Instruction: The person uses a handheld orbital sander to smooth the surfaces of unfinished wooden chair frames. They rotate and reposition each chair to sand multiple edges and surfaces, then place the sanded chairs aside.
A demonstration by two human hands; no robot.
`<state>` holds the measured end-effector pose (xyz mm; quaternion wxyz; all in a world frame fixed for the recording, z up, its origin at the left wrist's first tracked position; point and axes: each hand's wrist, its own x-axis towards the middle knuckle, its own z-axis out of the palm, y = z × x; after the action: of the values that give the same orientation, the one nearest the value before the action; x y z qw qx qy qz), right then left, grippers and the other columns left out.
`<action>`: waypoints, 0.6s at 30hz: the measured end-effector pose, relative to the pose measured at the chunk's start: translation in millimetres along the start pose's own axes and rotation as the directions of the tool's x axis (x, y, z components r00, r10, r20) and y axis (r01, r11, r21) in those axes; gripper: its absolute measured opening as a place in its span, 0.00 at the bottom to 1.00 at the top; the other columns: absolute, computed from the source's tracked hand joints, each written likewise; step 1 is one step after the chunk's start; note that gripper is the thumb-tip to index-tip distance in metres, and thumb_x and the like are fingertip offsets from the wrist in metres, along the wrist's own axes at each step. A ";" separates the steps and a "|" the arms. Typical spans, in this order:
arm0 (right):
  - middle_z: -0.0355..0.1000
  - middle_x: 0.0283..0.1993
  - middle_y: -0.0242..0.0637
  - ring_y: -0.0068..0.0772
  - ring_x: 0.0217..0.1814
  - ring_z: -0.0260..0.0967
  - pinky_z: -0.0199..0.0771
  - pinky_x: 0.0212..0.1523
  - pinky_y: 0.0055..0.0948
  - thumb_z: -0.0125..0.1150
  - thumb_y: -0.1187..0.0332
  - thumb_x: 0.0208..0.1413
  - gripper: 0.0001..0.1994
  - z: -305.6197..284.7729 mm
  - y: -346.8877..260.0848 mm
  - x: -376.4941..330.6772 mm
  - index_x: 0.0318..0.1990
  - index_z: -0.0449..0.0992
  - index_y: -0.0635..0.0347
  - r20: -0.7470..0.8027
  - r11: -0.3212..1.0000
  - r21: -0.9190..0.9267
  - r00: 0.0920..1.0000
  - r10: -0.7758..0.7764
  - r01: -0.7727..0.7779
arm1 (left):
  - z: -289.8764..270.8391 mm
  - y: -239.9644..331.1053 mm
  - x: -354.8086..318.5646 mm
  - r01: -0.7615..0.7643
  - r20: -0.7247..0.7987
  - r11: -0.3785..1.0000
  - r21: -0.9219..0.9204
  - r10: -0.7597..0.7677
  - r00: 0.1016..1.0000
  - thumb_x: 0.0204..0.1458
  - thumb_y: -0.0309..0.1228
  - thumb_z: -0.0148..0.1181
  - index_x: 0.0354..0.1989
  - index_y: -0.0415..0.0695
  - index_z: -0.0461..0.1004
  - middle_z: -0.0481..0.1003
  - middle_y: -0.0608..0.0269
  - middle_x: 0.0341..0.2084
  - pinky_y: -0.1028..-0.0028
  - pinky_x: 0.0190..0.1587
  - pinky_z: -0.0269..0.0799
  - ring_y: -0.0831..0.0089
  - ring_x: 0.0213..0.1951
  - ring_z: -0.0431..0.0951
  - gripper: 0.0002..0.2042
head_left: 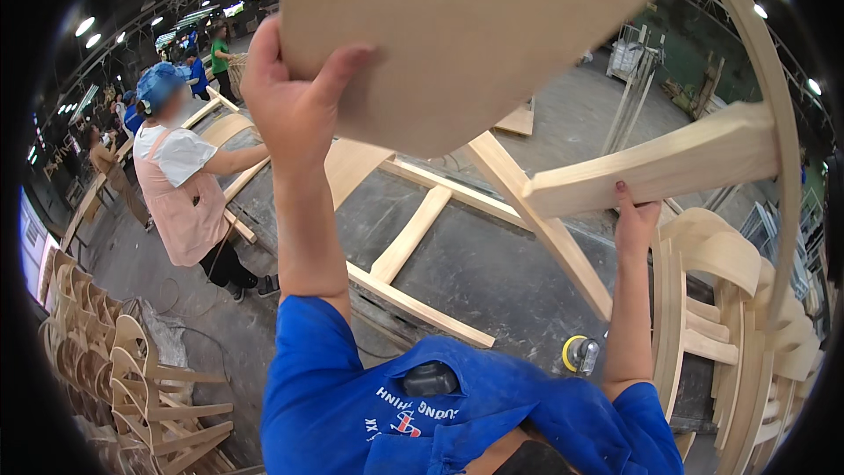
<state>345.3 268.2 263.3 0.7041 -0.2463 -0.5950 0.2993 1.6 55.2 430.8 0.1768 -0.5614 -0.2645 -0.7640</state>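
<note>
A pale wooden chair frame is raised in front of me, with a broad flat panel (457,35) filling the top of the view. My left hand (299,97) grips the panel's left edge, its thumb pressed on the near face. On the right, my right hand (635,222) supports a thick shaped rail (659,163) from below. That rail meets a long curved strip (781,88), which runs up to the panel's upper right. A straight wooden bar (545,224) slants down behind the rail's left end; whether it is joined there I cannot tell.
More wooden framing (413,233) lies across the dark worktable (475,286). A yellow-rimmed sander (578,354) sits near my right forearm. Stacked curved chair parts (712,299) stand right, others (149,378) lower left. A co-worker in a pink apron (189,185) works at left.
</note>
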 end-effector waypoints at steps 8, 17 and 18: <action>0.68 0.54 0.43 0.33 0.55 0.67 0.71 0.53 0.30 0.63 0.67 0.59 0.21 22.7 45.8 -37.5 0.55 0.66 0.71 0.073 0.841 0.329 0.899 0.432 -0.430 | 45.2 35.0 24.7 -0.366 0.245 0.901 0.231 0.310 0.918 0.38 0.33 0.77 0.41 0.41 0.75 0.78 0.66 0.33 0.77 0.39 0.73 0.76 0.34 0.77 0.22; 0.69 0.55 0.41 0.35 0.55 0.69 0.74 0.53 0.37 0.59 0.60 0.62 0.24 30.2 87.2 -81.4 0.57 0.66 0.69 0.225 0.753 0.204 0.779 0.586 -0.625 | 57.2 -10.0 7.2 -0.250 0.341 0.954 0.166 0.182 0.922 0.36 0.20 0.76 0.43 0.37 0.76 0.78 0.66 0.37 0.78 0.43 0.74 0.78 0.38 0.77 0.22; 0.69 0.55 0.41 0.35 0.56 0.69 0.74 0.52 0.37 0.60 0.60 0.62 0.24 30.9 87.4 -81.8 0.58 0.66 0.69 0.241 0.756 0.190 0.776 0.583 -0.627 | 56.1 -12.3 7.6 -0.194 0.331 0.955 0.225 0.112 0.937 0.37 0.19 0.76 0.42 0.37 0.76 0.78 0.66 0.37 0.78 0.43 0.73 0.78 0.38 0.77 0.21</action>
<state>294.4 270.6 150.6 0.5426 -0.3052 -0.4952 0.6060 35.2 99.0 448.4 0.2622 -0.6674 -0.3402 -0.6084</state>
